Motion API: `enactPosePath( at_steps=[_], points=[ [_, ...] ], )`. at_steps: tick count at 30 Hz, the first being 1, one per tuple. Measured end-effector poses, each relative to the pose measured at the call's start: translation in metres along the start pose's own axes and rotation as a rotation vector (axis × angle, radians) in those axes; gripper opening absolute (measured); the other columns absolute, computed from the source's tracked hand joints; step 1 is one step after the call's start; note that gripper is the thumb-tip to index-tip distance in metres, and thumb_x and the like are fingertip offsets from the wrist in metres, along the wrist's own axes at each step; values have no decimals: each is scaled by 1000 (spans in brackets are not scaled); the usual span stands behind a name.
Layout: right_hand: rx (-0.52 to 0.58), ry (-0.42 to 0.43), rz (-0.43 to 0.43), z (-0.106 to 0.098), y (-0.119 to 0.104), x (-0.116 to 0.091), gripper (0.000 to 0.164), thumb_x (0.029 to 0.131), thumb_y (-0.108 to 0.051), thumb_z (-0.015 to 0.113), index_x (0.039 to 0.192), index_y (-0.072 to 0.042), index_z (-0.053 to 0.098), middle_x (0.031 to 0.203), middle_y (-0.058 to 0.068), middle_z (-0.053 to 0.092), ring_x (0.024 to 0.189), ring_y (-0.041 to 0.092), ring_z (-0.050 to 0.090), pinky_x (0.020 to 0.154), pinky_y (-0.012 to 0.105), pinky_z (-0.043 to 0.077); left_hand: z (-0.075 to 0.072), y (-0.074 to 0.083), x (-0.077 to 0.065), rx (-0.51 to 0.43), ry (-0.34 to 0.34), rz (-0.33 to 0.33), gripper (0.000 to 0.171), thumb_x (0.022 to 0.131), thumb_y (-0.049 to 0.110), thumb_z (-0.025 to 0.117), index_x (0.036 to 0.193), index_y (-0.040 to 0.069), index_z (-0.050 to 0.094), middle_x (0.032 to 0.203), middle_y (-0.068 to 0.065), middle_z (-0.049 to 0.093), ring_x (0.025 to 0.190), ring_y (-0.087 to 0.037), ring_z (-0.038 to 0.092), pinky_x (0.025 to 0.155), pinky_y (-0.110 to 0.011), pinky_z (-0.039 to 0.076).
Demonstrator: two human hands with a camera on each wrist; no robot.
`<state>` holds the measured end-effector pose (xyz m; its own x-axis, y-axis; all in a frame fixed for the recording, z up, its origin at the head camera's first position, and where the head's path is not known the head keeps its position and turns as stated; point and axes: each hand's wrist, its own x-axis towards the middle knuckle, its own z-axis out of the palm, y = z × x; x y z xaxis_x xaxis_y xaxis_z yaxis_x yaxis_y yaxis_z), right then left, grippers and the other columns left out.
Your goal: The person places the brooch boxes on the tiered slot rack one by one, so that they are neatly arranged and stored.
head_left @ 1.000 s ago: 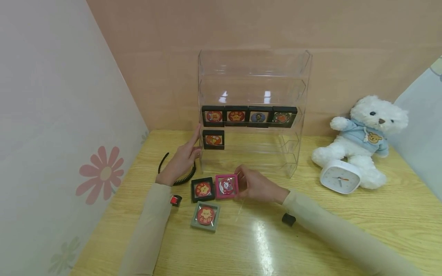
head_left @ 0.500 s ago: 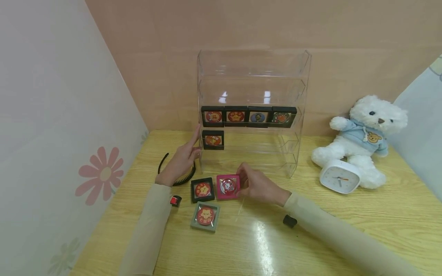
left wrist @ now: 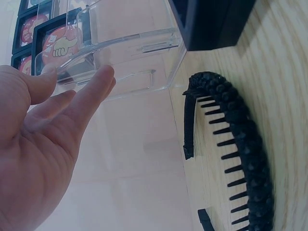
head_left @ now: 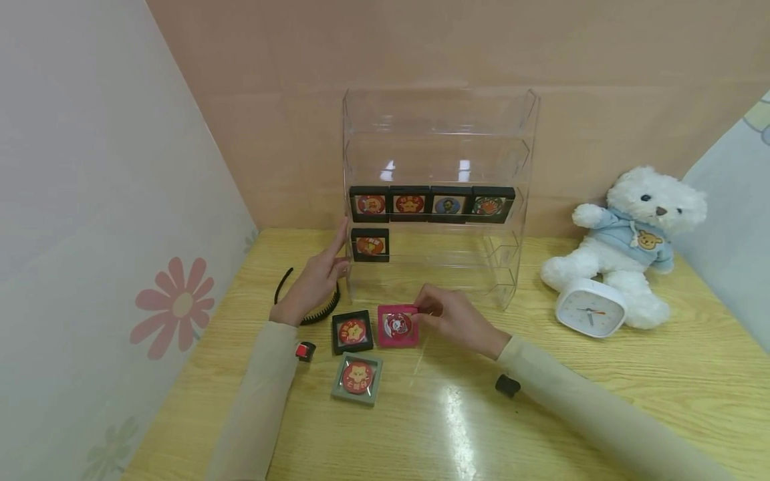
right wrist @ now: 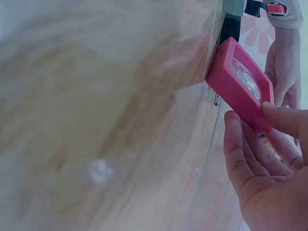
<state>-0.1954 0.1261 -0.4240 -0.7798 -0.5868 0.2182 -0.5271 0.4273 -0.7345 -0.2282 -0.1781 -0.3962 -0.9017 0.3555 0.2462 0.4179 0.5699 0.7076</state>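
My left hand rests against the left side of the clear acrylic rack, its index finger stretched up along the panel. In the left wrist view, the fingers of the left hand lie beside the clear panel. My right hand pinches the far right corner of a pink display frame holding a red round badge. From the right wrist view, the thumb of the right hand sits on the face of the pink frame, which tilts off the table. Left of it lies a black frame, with a grey-green frame nearer me.
Several black framed badges fill the rack's middle tier, and one black frame sits below at the left. A black toothed headband lies by my left wrist. At right are a white teddy bear and a white clock.
The pink frame has slid slightly right, away from the black frame. My right fingers have shifted from its right side to its far right corner. The left hand stays put.
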Motion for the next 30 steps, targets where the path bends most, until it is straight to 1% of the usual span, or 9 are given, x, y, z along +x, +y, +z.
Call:
enactPosePath(
  at_steps=[7, 11, 18, 23, 28, 30],
  points=[
    [11, 33, -15, 0, -1, -2, 12, 91, -12, 78, 96, -17, 67, 94, -6, 74, 86, 10, 70, 76, 29, 60, 0, 0, 0, -12, -1, -6, 86, 106, 1, 44, 161, 44, -6, 164, -12, 23, 125, -32, 58, 95, -39, 55],
    [15, 47, -29, 0, -3, -4, 12, 92, -12, 77, 98, -17, 69, 94, -7, 73, 85, 10, 70, 75, 30, 60, 0, 0, -1, -11, -3, -8, 86, 106, 2, 45, 161, 43, -6, 164, -13, 23, 125, -33, 58, 96, -40, 55],
    [1, 91, -87, -3, -5, -3, 11, 92, -9, 77, 98, -15, 70, 94, -7, 73, 83, 9, 69, 76, 29, 60, -1, 0, 0, -3, -3, -1, 86, 106, 2, 45, 162, 42, -7, 164, -14, 22, 125, -34, 59, 96, -42, 55],
    [-19, 126, -100, -8, -9, -2, 13, 91, -7, 77, 100, -14, 70, 96, -7, 73, 85, 9, 69, 79, 29, 60, -1, 0, 0, -4, 0, -2, 86, 106, 3, 45, 161, 43, -7, 164, -14, 23, 124, -33, 59, 96, -41, 55],
    [-66, 181, -134, -16, -13, 0, 13, 91, -7, 77, 101, -11, 70, 97, -4, 74, 84, 11, 70, 76, 30, 61, 0, -1, 0, 0, 2, 5, 85, 107, 5, 46, 161, 43, -7, 163, -15, 24, 124, -33, 60, 95, -42, 55],
    [-73, 204, -144, -20, -15, 1, 13, 91, -7, 77, 102, -10, 70, 97, -2, 74, 84, 12, 70, 73, 32, 61, 0, 0, 0, -3, 0, 6, 85, 106, 5, 46, 161, 42, -6, 163, -15, 24, 124, -33, 60, 95, -41, 55]
  ],
)
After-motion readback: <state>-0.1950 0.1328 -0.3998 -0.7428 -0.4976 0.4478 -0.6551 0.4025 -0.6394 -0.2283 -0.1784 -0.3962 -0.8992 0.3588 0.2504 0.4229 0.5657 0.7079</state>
